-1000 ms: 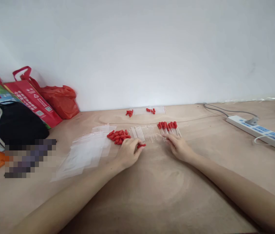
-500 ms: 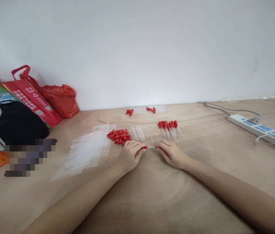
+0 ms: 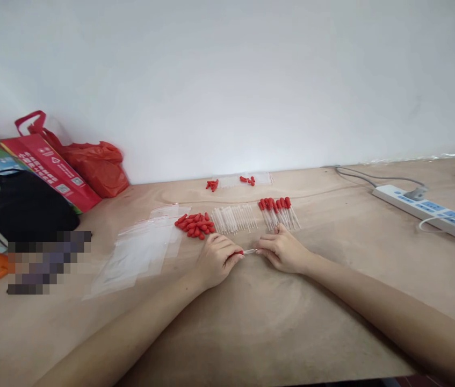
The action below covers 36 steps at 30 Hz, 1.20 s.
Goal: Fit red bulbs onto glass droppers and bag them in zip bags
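Note:
My left hand (image 3: 219, 260) pinches a red rubber bulb (image 3: 240, 252), mostly hidden by the fingers. Out of the bulb runs a thin clear tube (image 3: 250, 251), and my right hand (image 3: 282, 250) holds its other end between the fingertips. Beyond my left hand lies a pile of red bulbs (image 3: 195, 224). A row of clear tubes (image 3: 234, 219) rests beside that pile. Just past my right hand is a group of tubes with red bulbs on their ends (image 3: 279, 209).
Clear zip bags (image 3: 141, 250) lie left of the bulbs. More red pieces (image 3: 212, 185) and a clear bag (image 3: 267, 178) sit near the wall. A white power strip (image 3: 424, 212) is at right; red bags (image 3: 104, 169) and a black bag (image 3: 29, 207) stand at left.
The tube and bulb between my hands have dropped slightly toward me and now tilt a little. One finger of my right hand has risen. The whole view has shifted slightly.

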{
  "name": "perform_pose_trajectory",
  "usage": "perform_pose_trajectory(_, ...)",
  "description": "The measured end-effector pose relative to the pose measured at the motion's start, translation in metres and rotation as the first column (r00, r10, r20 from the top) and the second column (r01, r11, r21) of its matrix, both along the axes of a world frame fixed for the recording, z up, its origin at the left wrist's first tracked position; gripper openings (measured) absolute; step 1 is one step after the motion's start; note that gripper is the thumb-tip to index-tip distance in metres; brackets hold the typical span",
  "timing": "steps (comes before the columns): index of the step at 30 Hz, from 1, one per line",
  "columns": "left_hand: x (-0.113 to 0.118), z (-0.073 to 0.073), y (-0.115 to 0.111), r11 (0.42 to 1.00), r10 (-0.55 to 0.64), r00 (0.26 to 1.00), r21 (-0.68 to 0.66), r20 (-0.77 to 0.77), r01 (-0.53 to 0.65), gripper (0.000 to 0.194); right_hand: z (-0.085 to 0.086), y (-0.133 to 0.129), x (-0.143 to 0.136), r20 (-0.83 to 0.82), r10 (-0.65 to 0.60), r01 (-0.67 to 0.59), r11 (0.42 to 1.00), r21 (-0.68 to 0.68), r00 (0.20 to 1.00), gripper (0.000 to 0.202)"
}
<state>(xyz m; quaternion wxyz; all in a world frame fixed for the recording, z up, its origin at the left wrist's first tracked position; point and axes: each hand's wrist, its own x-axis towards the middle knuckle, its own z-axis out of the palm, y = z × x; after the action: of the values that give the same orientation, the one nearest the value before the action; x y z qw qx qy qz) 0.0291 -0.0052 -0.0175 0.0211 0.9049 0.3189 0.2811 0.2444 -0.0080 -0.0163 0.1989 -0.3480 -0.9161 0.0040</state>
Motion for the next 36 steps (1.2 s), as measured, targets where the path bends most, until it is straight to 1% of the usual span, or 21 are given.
perform_pose_trajectory(3, 0.000, -0.001, 0.000, 1.000, -0.012, 1.000, 0.008, -0.019, 0.012, 0.017, -0.001, -0.002, -0.002, 0.021, -0.024, 0.023, 0.999, 0.035, 1.000, 0.024)
perform_pose_trajectory(6, 0.001, -0.002, 0.001, 0.999, -0.035, 0.999, 0.012, -0.014, 0.035, 0.018, -0.003, -0.004, -0.004, 0.000, -0.022, 0.022, 0.999, 0.042, 1.000, 0.024)
perform_pose_trajectory(13, 0.002, -0.001, 0.000, 0.997, -0.077, 0.997, 0.009, 0.015, 0.077, 0.016, -0.003, -0.005, -0.012, -0.040, -0.024, 0.024, 1.000, 0.013, 0.999, 0.022)
perform_pose_trajectory(19, 0.002, -0.002, 0.000, 0.996, -0.091, 0.996, 0.008, 0.008, 0.091, 0.014, -0.004, -0.004, -0.018, -0.053, -0.012, 0.010, 0.999, -0.031, 0.999, 0.022)
perform_pose_trajectory(23, 0.002, -0.002, 0.001, 0.998, -0.063, 0.998, -0.003, 0.010, 0.063, 0.014, -0.001, -0.003, -0.018, -0.039, -0.001, 0.000, 0.999, -0.047, 0.999, 0.024)
perform_pose_trajectory(28, 0.001, 0.001, 0.002, 1.000, -0.013, 1.000, 0.003, 0.000, 0.013, 0.015, 0.009, -0.007, -0.017, 0.028, -0.034, 0.033, 0.999, 0.032, 0.999, 0.024)
perform_pose_trajectory(30, -0.001, 0.003, 0.004, 0.999, 0.029, 1.000, 0.019, 0.004, -0.029, 0.014, 0.011, -0.007, -0.015, 0.055, -0.067, 0.065, 0.998, 0.025, 0.996, 0.024)
perform_pose_trajectory(31, -0.002, 0.004, 0.005, 0.997, 0.066, 0.998, 0.034, 0.014, -0.066, 0.017, 0.011, -0.005, -0.013, 0.049, -0.095, 0.095, 0.995, 0.000, 0.994, 0.024)
perform_pose_trajectory(33, -0.005, 0.005, 0.008, 0.985, 0.159, 0.986, 0.065, 0.044, -0.161, 0.025, 0.011, 0.003, -0.006, -0.026, -0.199, 0.197, 0.977, -0.078, 0.980, 0.023)
perform_pose_trajectory(34, -0.007, 0.005, 0.009, 0.977, 0.198, 0.979, 0.072, 0.056, -0.202, 0.028, 0.010, 0.009, -0.001, -0.092, -0.279, 0.267, 0.956, -0.124, 0.956, 0.021)
perform_pose_trajectory(35, -0.009, 0.005, 0.011, 0.970, 0.227, 0.972, 0.072, 0.063, -0.232, 0.027, 0.010, 0.016, 0.005, -0.162, -0.369, 0.342, 0.924, -0.171, 0.915, 0.020)
perform_pose_trajectory(36, -0.010, 0.005, 0.012, 0.966, 0.245, 0.967, 0.068, 0.065, -0.249, 0.026, 0.009, 0.024, 0.011, -0.225, -0.464, 0.420, 0.881, -0.217, 0.857, 0.020)
